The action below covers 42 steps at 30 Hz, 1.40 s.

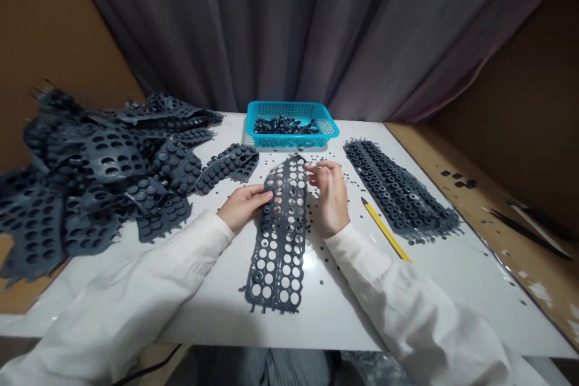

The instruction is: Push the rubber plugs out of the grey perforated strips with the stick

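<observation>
A long dark rubber sheet [280, 241] full of round holes lies lengthwise on the white table [217, 301] in front of me. My left hand [244, 205] grips its left edge near the far end, fingers curled onto the sheet. My right hand [330, 196] hovers at the sheet's far right edge, its fingertips pinched together on something I cannot make out. Small dark rubber rings [316, 235] lie scattered around the sheet.
A blue plastic basket [325, 126] holding small dark rings stands at the back centre. A big heap of punched rubber sheets [104, 169] fills the left. A stack of unpunched sheets [398, 190] lies right, with a yellow pencil [386, 230] beside it.
</observation>
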Motion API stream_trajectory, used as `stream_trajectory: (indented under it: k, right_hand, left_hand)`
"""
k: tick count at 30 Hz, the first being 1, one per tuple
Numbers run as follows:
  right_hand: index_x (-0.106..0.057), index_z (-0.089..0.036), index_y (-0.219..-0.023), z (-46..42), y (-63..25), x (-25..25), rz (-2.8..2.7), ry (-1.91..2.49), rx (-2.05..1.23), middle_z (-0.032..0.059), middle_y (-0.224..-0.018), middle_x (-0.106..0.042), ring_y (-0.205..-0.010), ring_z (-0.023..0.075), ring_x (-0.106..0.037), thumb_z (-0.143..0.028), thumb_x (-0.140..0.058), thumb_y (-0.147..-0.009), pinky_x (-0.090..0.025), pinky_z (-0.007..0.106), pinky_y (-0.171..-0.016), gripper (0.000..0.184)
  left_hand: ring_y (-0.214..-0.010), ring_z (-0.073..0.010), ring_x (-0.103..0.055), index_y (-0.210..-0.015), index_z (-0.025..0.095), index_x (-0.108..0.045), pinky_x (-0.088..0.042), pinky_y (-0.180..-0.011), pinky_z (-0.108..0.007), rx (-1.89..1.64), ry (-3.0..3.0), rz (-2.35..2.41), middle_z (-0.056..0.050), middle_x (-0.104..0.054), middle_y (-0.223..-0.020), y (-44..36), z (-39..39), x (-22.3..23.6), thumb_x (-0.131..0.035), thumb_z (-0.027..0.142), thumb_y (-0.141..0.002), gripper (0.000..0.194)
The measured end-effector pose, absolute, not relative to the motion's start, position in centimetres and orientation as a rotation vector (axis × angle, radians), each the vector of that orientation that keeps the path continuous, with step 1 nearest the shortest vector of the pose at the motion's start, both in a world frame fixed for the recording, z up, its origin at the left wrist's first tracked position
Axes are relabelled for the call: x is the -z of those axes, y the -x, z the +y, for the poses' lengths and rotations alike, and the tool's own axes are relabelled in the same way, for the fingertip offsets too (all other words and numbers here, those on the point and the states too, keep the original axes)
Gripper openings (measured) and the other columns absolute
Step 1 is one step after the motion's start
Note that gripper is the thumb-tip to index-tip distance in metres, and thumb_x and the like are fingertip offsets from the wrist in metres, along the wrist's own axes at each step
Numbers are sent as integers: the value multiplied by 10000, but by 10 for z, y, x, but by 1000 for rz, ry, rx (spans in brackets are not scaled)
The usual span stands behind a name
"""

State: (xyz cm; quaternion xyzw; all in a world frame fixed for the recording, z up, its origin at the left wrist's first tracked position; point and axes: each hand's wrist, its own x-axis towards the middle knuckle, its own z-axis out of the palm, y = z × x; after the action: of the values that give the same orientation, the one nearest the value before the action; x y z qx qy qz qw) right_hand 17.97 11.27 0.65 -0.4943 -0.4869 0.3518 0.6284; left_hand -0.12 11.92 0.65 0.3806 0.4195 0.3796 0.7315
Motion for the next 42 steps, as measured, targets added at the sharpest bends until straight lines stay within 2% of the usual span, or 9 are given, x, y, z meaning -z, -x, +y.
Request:
stream_trajectory:
  k: [2,4,8,12,16,20,25,29,42]
  right_hand:
    - [-516,-270,-1155,108,-185,-11,-1073,1129,-768,-10,-819,-626,-748,141,-584,-530,-341,-890,-451,323,-781,410]
    - [-552,-274,-1188,102,-189,-15,-1040,1138,-785,-12,-757,-608,-749,140,-581,-530,-332,-896,-455,331,-807,446]
    - [-654,-255,-1073,88,-187,-19,-958,1059,-868,14,-847,-666,-818,164,-611,-438,-567,-817,-465,387,-869,326]
    - [-709,-232,-945,75,-171,-12,-990,1053,-1053,44,-935,-700,-917,202,-631,-384,-654,-759,-455,430,-916,247]
    - [-734,-232,-807,71,-158,-2,-956,1170,-1211,34,-1291,-545,-1243,248,-438,-389,-699,-696,-317,418,-1063,195]
    - [-730,-214,-843,73,-156,4,-783,1101,-1453,62,-1251,-581,-1167,259,-518,-401,-701,-687,-324,450,-1053,245]
    - [-718,-197,-881,70,-155,9,-814,1155,-1306,67,-1167,-637,-1089,235,-574,-369,-671,-734,-372,441,-1017,231]
    - [-716,-188,-812,67,-152,5,-989,1207,-1079,65,-1089,-669,-1019,211,-605,-332,-657,-749,-436,409,-964,168]
    - [-724,-204,-868,64,-152,-4,-1405,1214,-549,68,-1011,-685,-987,185,-624,-194,-602,-799,-494,346,-900,141]
  left_hand:
    - [-670,-148,-628,-903,122,-641,-506,-701,-288,-871,-816,935,-31,-685,-731,1,118,-5,-787,307,-567,410]
    - [-685,-166,-640,-951,133,-621,-518,-694,-307,-902,-795,937,-27,-685,-732,1,117,-5,-792,299,-548,468]
    - [-710,-176,-656,-962,136,-603,-526,-697,-300,-939,-822,936,-39,-696,-749,2,115,-3,-793,327,-547,495]
    - [-774,-188,-668,-981,136,-601,-521,-732,-294,-956,-893,890,-59,-706,-818,2,113,4,-769,342,-605,461]
    - [-832,-194,-665,-983,140,-622,-508,-802,-309,-977,-975,890,-71,-711,-877,2,109,6,-747,341,-647,411]
    - [-829,-206,-667,-961,128,-646,-504,-834,-343,-976,-977,943,-81,-718,-858,1,107,2,-776,344,-599,442]
    - [-805,-208,-673,-912,112,-663,-507,-843,-359,-948,-973,983,-90,-723,-839,1,107,-2,-794,341,-566,435]
    - [-838,-214,-674,-915,118,-661,-507,-865,-363,-987,-1035,996,-93,-720,-894,2,107,-1,-784,327,-587,408]
    - [-792,-211,-686,-967,132,-631,-541,-815,-350,-1002,-1123,1016,-84,-724,-853,2,103,-1,-774,362,-596,460]
